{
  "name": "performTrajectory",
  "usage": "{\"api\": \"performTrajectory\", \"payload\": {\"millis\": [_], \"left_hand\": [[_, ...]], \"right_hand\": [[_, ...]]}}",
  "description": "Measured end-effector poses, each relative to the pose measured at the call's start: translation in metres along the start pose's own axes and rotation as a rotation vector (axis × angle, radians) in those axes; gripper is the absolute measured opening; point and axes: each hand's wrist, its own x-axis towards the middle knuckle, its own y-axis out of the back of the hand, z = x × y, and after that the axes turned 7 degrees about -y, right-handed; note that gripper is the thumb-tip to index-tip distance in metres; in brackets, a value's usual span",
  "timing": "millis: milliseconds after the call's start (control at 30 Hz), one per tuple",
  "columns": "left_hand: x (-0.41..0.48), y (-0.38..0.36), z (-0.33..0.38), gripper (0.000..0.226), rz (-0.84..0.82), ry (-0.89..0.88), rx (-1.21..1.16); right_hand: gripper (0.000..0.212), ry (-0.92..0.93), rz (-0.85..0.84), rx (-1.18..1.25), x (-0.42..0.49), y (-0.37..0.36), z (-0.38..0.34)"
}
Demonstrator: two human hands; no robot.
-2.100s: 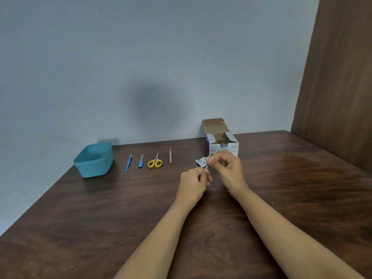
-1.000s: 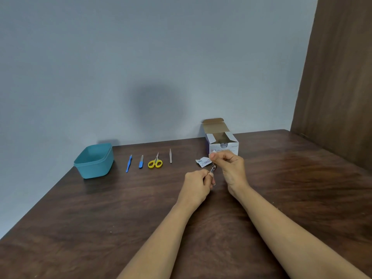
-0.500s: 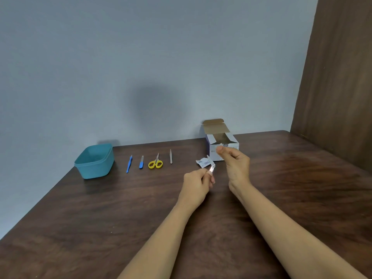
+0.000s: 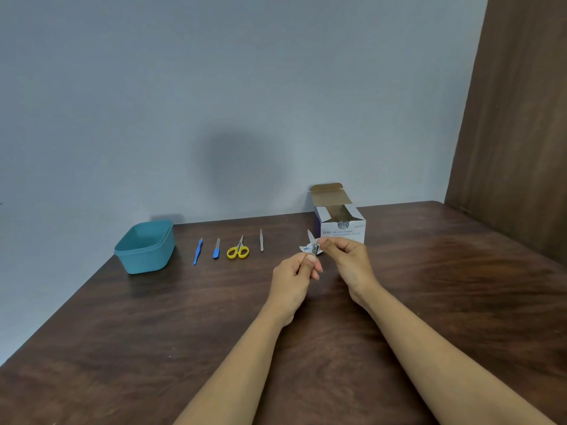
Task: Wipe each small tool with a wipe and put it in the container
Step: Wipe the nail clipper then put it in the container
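My left hand (image 4: 295, 279) grips a small metal nail clipper (image 4: 314, 247) just above the table, its thin lever sticking up. My right hand (image 4: 349, 262) is close beside it on the right, thumb and forefinger pinched at the lever; a small white wipe seems to be between them but is mostly hidden. A torn white wrapper (image 4: 303, 249) lies behind the clipper. Further left lie metal tweezers (image 4: 261, 240), yellow-handled scissors (image 4: 238, 250), a blue nail file (image 4: 216, 249) and a thin blue tool (image 4: 198, 252). The teal container (image 4: 147, 261) stands at the far left, with nothing visible inside.
An open box of alcohol swabs (image 4: 342, 230) stands right behind my hands by the wall. A brown wooden panel (image 4: 515, 118) rises along the table's right side. The dark wooden table (image 4: 153, 348) stretches toward me.
My right hand drew back from the clipper and has come in to it again. The clipper's lever now stands up. The left hand lifted slightly.
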Motion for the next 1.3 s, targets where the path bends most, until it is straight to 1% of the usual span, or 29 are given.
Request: {"api": "performTrajectory", "payload": {"millis": [400,567,633,767,867,1033,1200,1300], "left_hand": [[0.0021,0.0006,-0.001,0.038,0.009,0.043,-0.009],[0.0015,0.0019,-0.0016,0.037,0.025,0.048,-0.008],[0.0016,0.0019,-0.002,0.037,0.02,0.048,0.001],[0.0009,0.0021,-0.0011,0.035,0.002,0.055,0.02],[-0.0001,0.0026,0.0003,0.034,-0.012,0.042,0.05],[-0.0008,0.0029,0.0014,0.035,0.009,0.027,0.056],[-0.0001,0.003,0.0006,0.035,0.035,0.027,0.047],[0.0005,0.0026,-0.0001,0.035,0.039,0.036,0.05]], "right_hand": [[0.021,-0.013,-0.116,0.026,-0.0019,0.0056,-0.0029],[0.021,0.078,-0.168,-0.01,-0.0026,0.0069,-0.0013],[0.021,0.111,-0.158,-0.013,-0.0028,0.0074,-0.0019],[0.012,0.174,-0.13,-0.053,-0.004,0.009,-0.0046],[0.01,0.177,-0.126,-0.071,-0.0031,0.0094,-0.0043],[0.017,0.196,-0.158,-0.108,-0.005,0.0065,-0.005],[0.016,0.198,-0.186,-0.148,-0.0045,0.007,-0.0035],[0.018,0.211,-0.169,-0.165,-0.0036,0.0064,-0.0026]]}}
